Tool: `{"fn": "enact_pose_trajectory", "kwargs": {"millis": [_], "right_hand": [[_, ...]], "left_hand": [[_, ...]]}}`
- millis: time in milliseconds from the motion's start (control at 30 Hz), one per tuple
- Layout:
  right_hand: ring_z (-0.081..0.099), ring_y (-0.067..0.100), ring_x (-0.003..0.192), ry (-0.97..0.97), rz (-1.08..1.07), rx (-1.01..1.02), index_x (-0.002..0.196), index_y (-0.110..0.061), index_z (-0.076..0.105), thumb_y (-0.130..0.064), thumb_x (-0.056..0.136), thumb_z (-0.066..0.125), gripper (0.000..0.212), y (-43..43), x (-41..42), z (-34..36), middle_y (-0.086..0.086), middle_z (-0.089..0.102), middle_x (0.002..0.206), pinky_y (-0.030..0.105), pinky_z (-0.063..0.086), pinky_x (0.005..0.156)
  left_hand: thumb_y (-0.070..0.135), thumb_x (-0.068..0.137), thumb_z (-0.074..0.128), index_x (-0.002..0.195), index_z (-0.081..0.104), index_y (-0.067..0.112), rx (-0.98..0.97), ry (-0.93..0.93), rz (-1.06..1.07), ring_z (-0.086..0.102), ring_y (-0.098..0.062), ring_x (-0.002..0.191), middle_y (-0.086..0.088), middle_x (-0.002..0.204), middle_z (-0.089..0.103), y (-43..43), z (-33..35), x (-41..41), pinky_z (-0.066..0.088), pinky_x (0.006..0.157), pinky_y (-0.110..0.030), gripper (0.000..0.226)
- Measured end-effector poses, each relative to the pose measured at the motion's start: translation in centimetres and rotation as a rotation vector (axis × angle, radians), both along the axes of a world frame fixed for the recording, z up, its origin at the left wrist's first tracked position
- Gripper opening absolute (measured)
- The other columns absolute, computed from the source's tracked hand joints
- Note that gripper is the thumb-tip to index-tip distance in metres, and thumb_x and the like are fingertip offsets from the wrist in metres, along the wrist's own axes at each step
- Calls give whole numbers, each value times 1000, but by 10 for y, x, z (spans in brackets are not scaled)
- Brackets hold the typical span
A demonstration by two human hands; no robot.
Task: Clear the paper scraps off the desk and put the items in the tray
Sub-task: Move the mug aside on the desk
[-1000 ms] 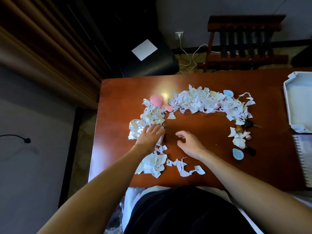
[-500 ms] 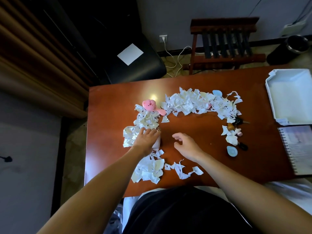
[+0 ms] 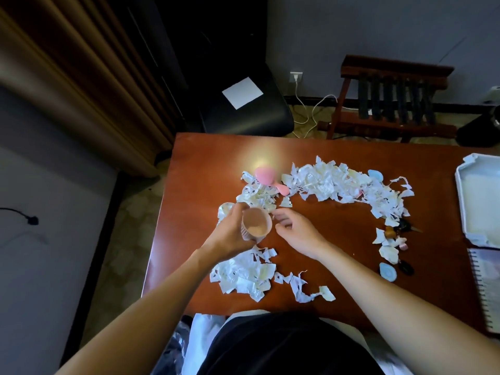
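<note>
Now cup [image 3: 255, 225] (L hand [image 3: 230, 234]), powdery inside

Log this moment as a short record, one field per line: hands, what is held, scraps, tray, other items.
left hand: gripping a small pinkish cup, raised off the desk, mouth tilted toward the camera
right hand: open, empty, beside the cup
paper scraps: spread in an arc across the desk
tray: white, at right edge, nothing in the visible part
pink toy: among far scraps
notebook: spiral-bound, near the tray

Torn white paper scraps [image 3: 324, 182] ringing desk [image 3: 324, 239] — white tray [image 3: 462, 201] far right
</note>
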State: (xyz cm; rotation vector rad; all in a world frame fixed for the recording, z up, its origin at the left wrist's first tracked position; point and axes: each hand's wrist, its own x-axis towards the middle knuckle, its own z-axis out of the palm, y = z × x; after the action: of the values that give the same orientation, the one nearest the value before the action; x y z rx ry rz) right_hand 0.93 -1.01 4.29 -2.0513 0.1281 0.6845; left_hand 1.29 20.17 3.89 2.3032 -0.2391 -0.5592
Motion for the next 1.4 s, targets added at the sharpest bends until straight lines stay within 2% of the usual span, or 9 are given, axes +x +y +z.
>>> {"fn": "enact_pose_trajectory", "kwargs": {"millis": [267,500,600,733,800,900,1000,1133,1400], "right_hand": [[59,1,102,22,94,64,132,-24,54,-16,97,56,36,58,27,12,-10,58,117,15,46,83],[64,7,105,108,236,131,140,-32,47,-15,95,58,50,109,42,8,-10,58,130,19,49,82],[67,21,106,140,299,118,140,-48,43,-17,92,58,58,133,47,0,0,58,137,39,55,92],[54,9,60,167,364,85,136,-42,48,-8,90,51,57,156,59,-12,-7,65,76,32,48,69],[54,9,59,183,368,83,137,-38,49,-6,89,48,57,166,64,-16,-11,64,75,31,45,64],[67,29,96,193,367,60,134,-41,50,-7,89,48,56,178,70,-21,-2,72,105,43,54,86],[63,26,81,201,409,22,137,-43,45,-11,89,48,58,187,75,-26,8,68,83,55,48,95],[43,18,64,224,444,14,140,-41,43,-11,91,48,58,197,78,-29,2,51,65,37,46,72],[42,4,54,256,430,17,141,-35,43,-6,92,48,57,212,74,-26,-10,50,65,17,34,52]], "left_hand": [[32,67,88,129,36,15,-135,40,274,54,-10,104,2,123,49,41,2,-3,46,64,-7,83],[32,66,89,125,35,13,-102,6,425,50,-15,107,0,122,36,82,-19,1,50,84,-31,82],[37,67,88,125,33,17,-89,7,491,50,-12,106,2,123,36,101,-31,2,52,84,-32,82],[42,68,87,127,40,13,-40,-53,494,45,-2,97,1,122,38,120,-43,5,42,76,-16,81],[44,69,86,125,43,11,-42,-66,508,43,1,94,1,120,39,126,-48,6,40,75,-14,78],[47,69,85,123,45,14,-22,-80,561,46,-3,93,3,117,42,134,-55,8,46,75,-23,75],[49,68,85,122,47,16,10,-97,605,50,-7,95,4,117,45,141,-59,8,49,75,-29,73],[52,68,84,120,44,20,43,-76,609,55,-14,96,5,116,45,153,-68,9,49,75,-32,73],[34,72,85,126,40,14,80,-22,601,51,-17,99,1,121,38,161,-82,3,40,76,-26,73]]}}
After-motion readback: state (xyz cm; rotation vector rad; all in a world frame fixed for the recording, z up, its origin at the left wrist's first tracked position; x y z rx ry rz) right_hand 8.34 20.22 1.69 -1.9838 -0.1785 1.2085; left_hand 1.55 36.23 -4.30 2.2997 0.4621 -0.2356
